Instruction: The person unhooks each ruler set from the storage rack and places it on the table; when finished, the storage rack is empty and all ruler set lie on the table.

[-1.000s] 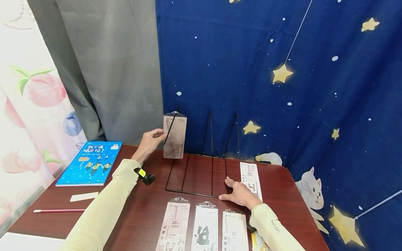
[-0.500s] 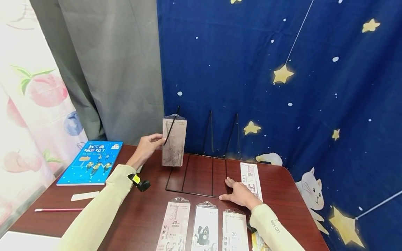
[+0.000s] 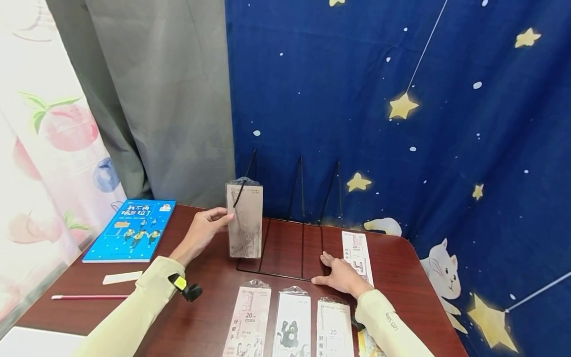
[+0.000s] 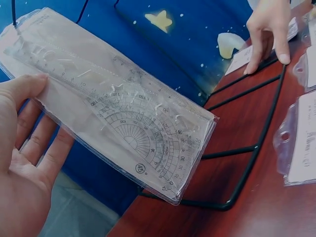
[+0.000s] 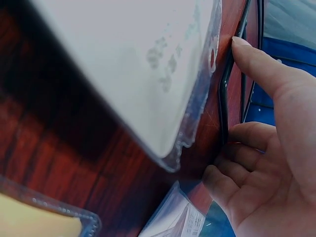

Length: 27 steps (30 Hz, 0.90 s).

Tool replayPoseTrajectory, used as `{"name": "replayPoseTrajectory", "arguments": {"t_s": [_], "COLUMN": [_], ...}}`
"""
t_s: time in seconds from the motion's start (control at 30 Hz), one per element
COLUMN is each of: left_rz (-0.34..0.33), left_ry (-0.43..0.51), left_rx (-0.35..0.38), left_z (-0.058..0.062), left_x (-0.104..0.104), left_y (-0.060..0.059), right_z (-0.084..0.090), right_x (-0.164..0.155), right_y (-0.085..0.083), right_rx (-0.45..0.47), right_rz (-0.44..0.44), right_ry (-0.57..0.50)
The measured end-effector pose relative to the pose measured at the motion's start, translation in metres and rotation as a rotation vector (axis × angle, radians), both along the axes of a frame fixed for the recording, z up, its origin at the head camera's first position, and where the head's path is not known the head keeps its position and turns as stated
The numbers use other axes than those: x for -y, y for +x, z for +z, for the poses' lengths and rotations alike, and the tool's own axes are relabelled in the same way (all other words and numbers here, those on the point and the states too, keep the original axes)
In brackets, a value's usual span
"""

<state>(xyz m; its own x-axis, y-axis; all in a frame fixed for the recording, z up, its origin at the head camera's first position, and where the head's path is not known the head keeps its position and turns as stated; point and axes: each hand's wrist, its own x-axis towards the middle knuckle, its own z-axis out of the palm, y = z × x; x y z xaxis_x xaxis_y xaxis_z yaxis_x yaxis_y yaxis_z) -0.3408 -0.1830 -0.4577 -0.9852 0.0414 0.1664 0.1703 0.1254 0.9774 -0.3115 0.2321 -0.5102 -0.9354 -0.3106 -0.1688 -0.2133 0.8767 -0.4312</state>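
Ruler set (image 3: 244,221) in clear plastic sleeve, protractor visible, pinched upright by left hand (image 3: 201,234); right hand (image 3: 341,275) lies flat, fingers relaxed.

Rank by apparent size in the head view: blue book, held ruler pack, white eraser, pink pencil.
1. Blue book.
2. Ruler pack, held by the left hand.
3. White eraser and pink pencil: too close to rank.

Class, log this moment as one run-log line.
left hand: holds ruler pack upright at rack | right hand: rests on rack | table: three packs in front
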Motion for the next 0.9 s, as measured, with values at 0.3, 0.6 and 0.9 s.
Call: {"name": "replayPoseTrajectory", "arguments": {"t_s": [0.3,0.6,0.9], "left_rz": [-0.003,-0.005,0.014], "left_ry": [-0.062,-0.042,-0.068], "left_rx": [-0.030,-0.041,-0.044], "left_z": [-0.005,-0.007,-0.001], "left_x": [0.004,0.003,0.003], "left_y": [0.029,0.063,0.091], "right_z": [-0.001,-0.001,-0.001], "right_x": [0.000,0.000,-0.001], "right_y": [0.000,-0.002,-0.003], "right_rx": [-0.003,0.004,0.004], "right_rz": [0.004,0.003,0.004], "right_ry": [0.004,0.010,0.005]}}
